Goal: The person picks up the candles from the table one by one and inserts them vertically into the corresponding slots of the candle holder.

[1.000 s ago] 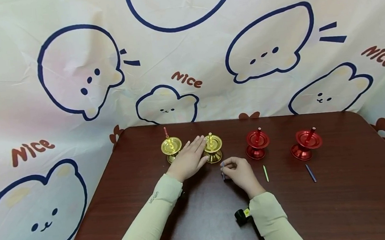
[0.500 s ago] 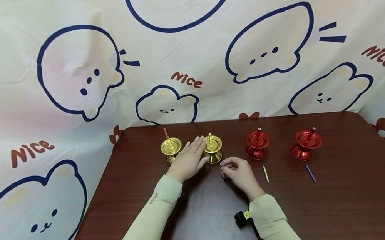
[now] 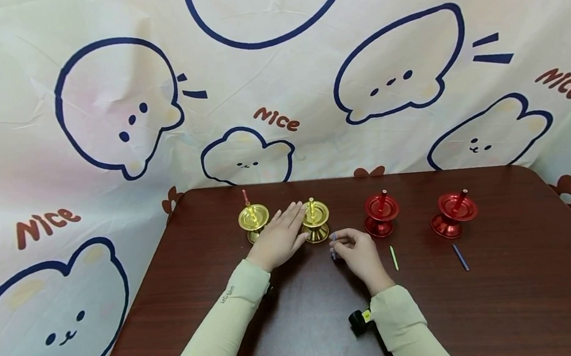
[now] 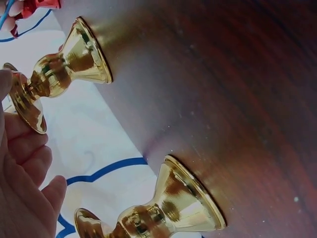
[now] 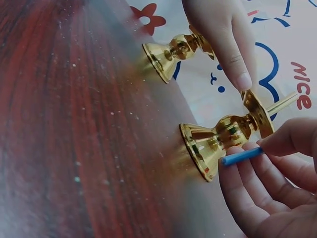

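Note:
Two gold candle holders stand on the table; the left one (image 3: 254, 217) has a thin red candle (image 3: 246, 196) on its spike. My left hand (image 3: 278, 239) lies with straight fingers against the left side of the other gold candle holder (image 3: 316, 230), the thumb touching its dish rim in the right wrist view. Just right of that holder, my right hand (image 3: 357, 251) pinches a thin blue candle (image 5: 241, 156) between thumb and fingers. The bare gold spike (image 5: 282, 104) rises from the dish beside it.
Two red candle holders, the nearer one (image 3: 382, 214) and the far right one (image 3: 454, 214), stand to the right. A green candle (image 3: 394, 258) and another blue candle (image 3: 460, 257) lie before them on the brown table (image 3: 529, 292). A printed cloth (image 3: 307, 84) hangs behind.
My right hand has shifted slightly right and up with the blue candle in its fingers. The left hand and the candle holders have stayed in place.

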The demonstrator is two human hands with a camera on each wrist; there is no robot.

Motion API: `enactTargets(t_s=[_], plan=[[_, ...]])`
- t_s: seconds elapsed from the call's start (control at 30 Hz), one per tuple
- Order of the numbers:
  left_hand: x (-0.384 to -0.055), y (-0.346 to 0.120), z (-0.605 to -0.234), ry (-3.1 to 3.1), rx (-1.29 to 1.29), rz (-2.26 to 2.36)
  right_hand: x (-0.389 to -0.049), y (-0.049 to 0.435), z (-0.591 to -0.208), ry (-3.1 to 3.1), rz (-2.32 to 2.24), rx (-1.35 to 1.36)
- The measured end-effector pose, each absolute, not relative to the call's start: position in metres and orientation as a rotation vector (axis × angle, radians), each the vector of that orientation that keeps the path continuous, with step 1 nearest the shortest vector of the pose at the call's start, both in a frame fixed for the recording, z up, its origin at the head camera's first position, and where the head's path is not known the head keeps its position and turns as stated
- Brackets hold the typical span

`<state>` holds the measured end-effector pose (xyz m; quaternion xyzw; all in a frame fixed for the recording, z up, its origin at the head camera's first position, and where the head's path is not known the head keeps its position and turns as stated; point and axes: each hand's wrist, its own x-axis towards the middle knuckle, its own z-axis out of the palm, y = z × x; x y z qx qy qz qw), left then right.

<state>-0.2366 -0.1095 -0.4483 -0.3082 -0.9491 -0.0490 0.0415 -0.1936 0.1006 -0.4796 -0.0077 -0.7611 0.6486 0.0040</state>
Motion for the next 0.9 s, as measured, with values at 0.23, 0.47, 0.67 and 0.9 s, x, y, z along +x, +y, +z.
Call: enactTargets(t_s=[0.23,0.47,0.67,0.9], plan=[[-0.238,-0.11,-0.45,-2.888,-0.954,-0.157,-0.196,0.103,-0.473,-2.39,1.965,-0.001],[-0.237,-0.11,-0.45,-2.882,-0.96,-0.15,-0.199,0.103,-0.466,-2.367,1.881,0.016],[-0.238,-0.11,-0.451,-2.88,-0.953,-0.147,-0.201,0.102,-0.462,-2.346,1.842,0.016],[-0.236,-0.11,-0.45,-2.88,-0.958,-0.172,-0.203,0.101,-0.455,-2.341,1.808,0.04]])
